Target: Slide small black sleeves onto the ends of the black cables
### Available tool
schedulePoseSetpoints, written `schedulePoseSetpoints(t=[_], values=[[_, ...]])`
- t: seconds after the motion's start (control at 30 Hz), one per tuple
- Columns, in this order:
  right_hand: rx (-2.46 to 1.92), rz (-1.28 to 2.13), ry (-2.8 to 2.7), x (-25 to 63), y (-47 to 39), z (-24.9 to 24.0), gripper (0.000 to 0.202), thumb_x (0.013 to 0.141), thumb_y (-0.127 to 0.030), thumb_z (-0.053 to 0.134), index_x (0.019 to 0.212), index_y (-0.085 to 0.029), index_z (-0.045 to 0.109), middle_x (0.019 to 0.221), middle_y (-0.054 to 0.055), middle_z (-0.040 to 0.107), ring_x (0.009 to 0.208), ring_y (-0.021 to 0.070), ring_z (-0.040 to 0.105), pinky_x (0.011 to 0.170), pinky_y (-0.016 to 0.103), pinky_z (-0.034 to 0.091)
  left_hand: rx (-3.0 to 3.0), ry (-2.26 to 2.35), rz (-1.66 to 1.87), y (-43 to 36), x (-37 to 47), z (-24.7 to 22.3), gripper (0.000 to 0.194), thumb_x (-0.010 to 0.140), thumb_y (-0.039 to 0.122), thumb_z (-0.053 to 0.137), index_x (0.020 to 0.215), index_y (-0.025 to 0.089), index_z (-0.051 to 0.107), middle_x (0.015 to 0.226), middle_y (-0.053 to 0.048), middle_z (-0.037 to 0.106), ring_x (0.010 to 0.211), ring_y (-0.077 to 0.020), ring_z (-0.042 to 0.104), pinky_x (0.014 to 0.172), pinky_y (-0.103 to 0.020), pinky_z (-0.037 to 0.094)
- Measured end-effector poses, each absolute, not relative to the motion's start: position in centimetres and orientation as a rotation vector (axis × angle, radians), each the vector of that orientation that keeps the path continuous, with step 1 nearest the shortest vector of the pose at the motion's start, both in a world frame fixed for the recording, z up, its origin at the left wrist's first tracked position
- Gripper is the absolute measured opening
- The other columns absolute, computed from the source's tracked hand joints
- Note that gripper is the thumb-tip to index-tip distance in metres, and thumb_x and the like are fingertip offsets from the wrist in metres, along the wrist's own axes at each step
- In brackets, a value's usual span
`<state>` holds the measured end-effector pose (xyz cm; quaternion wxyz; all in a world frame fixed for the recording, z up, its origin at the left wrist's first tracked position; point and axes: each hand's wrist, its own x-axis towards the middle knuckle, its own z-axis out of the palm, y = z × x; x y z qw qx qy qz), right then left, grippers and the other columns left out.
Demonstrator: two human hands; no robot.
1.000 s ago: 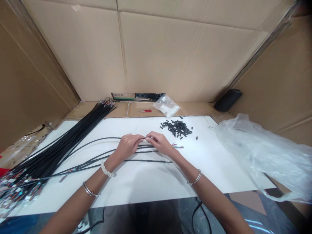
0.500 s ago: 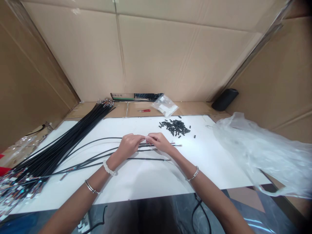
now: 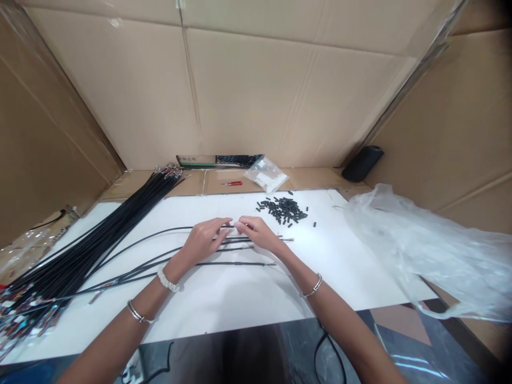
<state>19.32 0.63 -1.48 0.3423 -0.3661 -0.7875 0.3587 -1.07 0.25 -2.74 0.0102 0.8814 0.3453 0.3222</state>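
Note:
Several black cables (image 3: pixel 160 232) run from the left across the white tabletop. My right hand (image 3: pixel 256 230) pinches one of them near its end, the fingertips closed round it. To its left, my left hand (image 3: pixel 206 240) is at the same cable with thumb and fingers a little apart; whether they touch the cable I cannot tell. Other cables lie under and in front of the hands, one with frayed wire ends (image 3: pixel 272 263). Just beyond my right hand is a pile of short black sleeves (image 3: pixel 286 209).
A thick bundle of black cables (image 3: pixel 124 218) lies at the left. At the back are a red-handled tool (image 3: pixel 234 183), a clear bag (image 3: pixel 266 175) and a black roll (image 3: pixel 362 163). Plastic sheeting (image 3: pixel 412 240) covers the right side. Cardboard walls (image 3: pixel 248 90) surround the table.
My left hand has moved slightly left, away from my right hand, and its fingers have parted. A stretch of cable now shows between the hands. The view has shifted slightly.

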Motion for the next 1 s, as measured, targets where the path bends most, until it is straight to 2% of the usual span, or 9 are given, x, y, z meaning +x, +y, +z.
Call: schedulePoseSetpoints(t=[0.2, 0.33, 0.63, 0.83, 1.0], values=[[-0.907, 1.247, -1.888, 18.4, 0.0, -1.6, 0.04, 0.093, -0.046, 0.038, 0.067, -0.017, 0.046, 0.062, -0.003, 0.038, 0.059, 0.0103, 0.034, 0.058, 0.023, 0.029, 2.866, 0.937, 0.999, 0.6, -1.5, -3.0, 0.016, 0.093, 0.02, 0.045, 0.097, 0.016, 0.061, 0.082, -0.004, 0.069, 0.072, -0.0153, 0.063, 0.066, -0.026, 0.046], [-0.917, 1.396, -1.798, 18.3, 0.1, -1.8, 0.038, 0.09, -0.047, 0.041, 0.067, -0.018, 0.044, 0.057, -0.005, 0.03, 0.054, 0.0096, 0.027, 0.052, 0.022, 0.023, 2.909, 0.927, 0.989, 1.0, -1.9, -2.9, 0.015, 0.093, 0.021, 0.048, 0.096, 0.016, 0.061, 0.084, -0.005, 0.07, 0.073, -0.0156, 0.064, 0.068, -0.026, 0.046], [-0.915, 1.488, -1.697, 18.3, 0.4, -1.8, 0.039, 0.088, -0.049, 0.046, 0.066, -0.017, 0.045, 0.054, -0.006, 0.026, 0.049, 0.0077, 0.023, 0.046, 0.022, 0.017, 2.85, 0.994, 0.884, 1.2, -2.4, -2.2, 0.02, 0.095, 0.026, 0.043, 0.096, 0.016, 0.061, 0.086, -0.005, 0.071, 0.072, -0.0158, 0.063, 0.069, -0.029, 0.044], [-0.836, 1.932, -1.381, 18.3, 0.4, -1.9, 0.032, 0.086, -0.043, 0.052, 0.069, -0.017, 0.045, 0.055, -0.008, 0.024, 0.041, 0.0047, 0.014, 0.04, 0.021, 0.009, 2.752, 0.921, 0.918, 0.2, -1.3, -1.7, 0.022, 0.094, 0.018, 0.038, 0.107, 0.015, 0.056, 0.096, -0.009, 0.065, 0.086, -0.0176, 0.06, 0.076, -0.03, 0.046], [-0.711, 2.211, -1.18, 18.8, 0.8, -2.0, 0.024, 0.085, -0.035, 0.053, 0.072, -0.015, 0.049, 0.058, -0.008, 0.025, 0.043, 0.0039, 0.012, 0.04, 0.021, 0.007, 2.832, 0.91, 0.94, 0.0, -1.0, -1.9, 0.023, 0.092, 0.014, 0.038, 0.107, 0.016, 0.055, 0.093, -0.008, 0.065, 0.082, -0.018, 0.057, 0.073, -0.03, 0.044]])
